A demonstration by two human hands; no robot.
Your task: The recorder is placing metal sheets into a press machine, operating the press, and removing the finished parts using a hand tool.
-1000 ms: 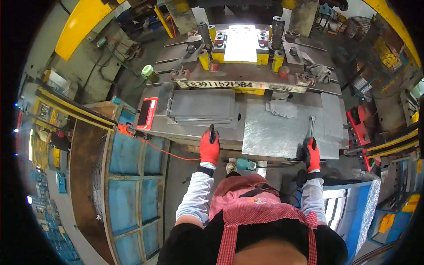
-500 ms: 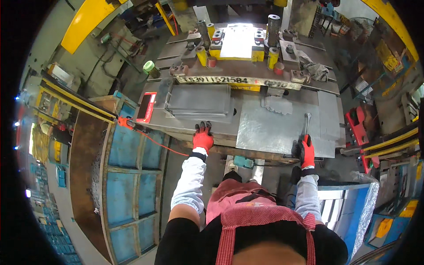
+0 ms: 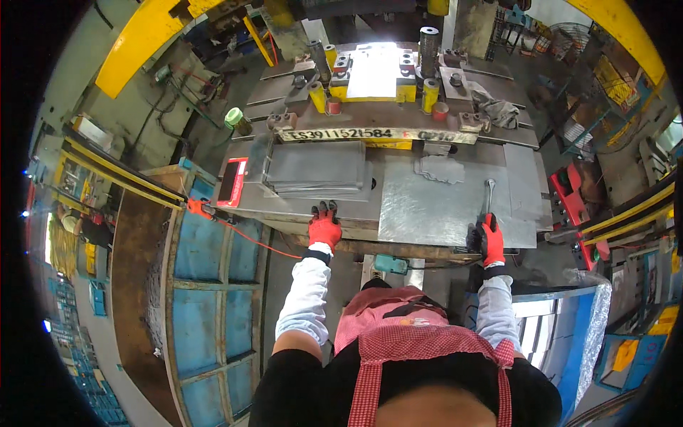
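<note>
Red gloves cover both hands. Our left hand (image 3: 324,229) rests with fingers spread flat on the surface (image 3: 441,206) edge, just below the stack of grey metal sheets (image 3: 316,169). Our right hand (image 3: 491,238) seems closed around a metal tool (image 3: 488,196). No sheet is lifted yet; the press die (image 3: 373,75) looks unloaded.

A big grey metal press table (image 3: 398,213) fills the upper middle of the frame. On its left part lies a stack of flat grey metal sheets (image 3: 316,169). Just left of the stack sits a small red box with a screen (image 3: 233,182). A wide, bare grey metal plate (image 3: 434,206) covers the middle and right part. Near the top of that plate lies a small grey cut-out metal piece (image 3: 441,169). On its right side lies a thin metal rod tool (image 3: 489,196). At the back stands a yellow and grey die block (image 3: 377,75).
</note>
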